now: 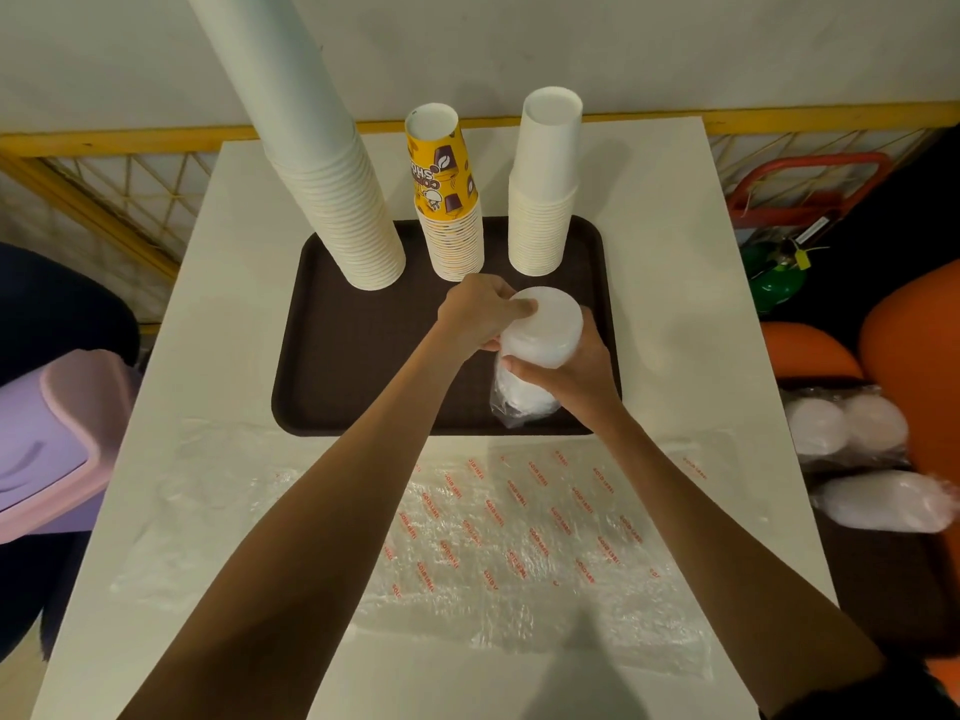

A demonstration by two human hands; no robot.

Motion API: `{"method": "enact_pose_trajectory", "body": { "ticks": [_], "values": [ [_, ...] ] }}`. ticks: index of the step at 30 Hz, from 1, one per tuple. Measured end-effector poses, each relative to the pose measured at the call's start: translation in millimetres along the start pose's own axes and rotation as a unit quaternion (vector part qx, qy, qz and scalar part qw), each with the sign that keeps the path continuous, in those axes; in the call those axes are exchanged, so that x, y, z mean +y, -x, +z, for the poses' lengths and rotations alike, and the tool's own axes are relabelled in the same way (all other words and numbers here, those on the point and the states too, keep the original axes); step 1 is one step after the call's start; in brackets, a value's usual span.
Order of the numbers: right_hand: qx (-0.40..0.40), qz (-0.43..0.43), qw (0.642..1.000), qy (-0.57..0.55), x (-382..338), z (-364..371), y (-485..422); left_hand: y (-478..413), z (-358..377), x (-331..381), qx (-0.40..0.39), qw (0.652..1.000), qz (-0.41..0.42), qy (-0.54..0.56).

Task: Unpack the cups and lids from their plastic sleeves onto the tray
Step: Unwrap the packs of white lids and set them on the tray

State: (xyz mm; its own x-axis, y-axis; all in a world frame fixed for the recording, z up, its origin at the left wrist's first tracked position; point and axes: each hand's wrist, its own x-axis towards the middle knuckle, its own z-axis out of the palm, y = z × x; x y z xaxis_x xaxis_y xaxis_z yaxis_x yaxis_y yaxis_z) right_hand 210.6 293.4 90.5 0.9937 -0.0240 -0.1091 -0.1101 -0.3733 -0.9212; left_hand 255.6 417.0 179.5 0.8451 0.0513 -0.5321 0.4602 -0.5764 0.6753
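A dark brown tray [353,366] lies on the white table. At its back stand a tall white cup stack [332,200], a yellow printed cup stack [449,210] and a shorter white cup stack [543,200]. Over the tray's right side, a stack of white lids [545,324] stands upright, its lower part still inside a clear plastic sleeve [514,402]. My left hand [480,314] grips the top of the lid stack, thumb on the uppermost lid. My right hand [571,371] wraps around the stack lower down, at the sleeve's opening.
Empty plastic sleeves [519,537], one printed with red text, lie flat on the table's near half. More wrapped lid stacks [857,423] [888,501] lie on a dark surface to the right. A lilac bin [52,433] stands at the left.
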Motion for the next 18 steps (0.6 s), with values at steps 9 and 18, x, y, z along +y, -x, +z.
{"method": "enact_pose_trajectory", "body": {
  "ticks": [9, 18],
  "values": [
    [0.036, -0.052, 0.998, -0.001, 7, 4, 16, 15, 5, -9, 0.014, 0.987, 0.128, -0.1],
    [0.042, -0.057, 0.997, 0.02, 10, 5, 20, 20, 6, -6, 0.026, 0.975, 0.136, -0.176]
  ]
}}
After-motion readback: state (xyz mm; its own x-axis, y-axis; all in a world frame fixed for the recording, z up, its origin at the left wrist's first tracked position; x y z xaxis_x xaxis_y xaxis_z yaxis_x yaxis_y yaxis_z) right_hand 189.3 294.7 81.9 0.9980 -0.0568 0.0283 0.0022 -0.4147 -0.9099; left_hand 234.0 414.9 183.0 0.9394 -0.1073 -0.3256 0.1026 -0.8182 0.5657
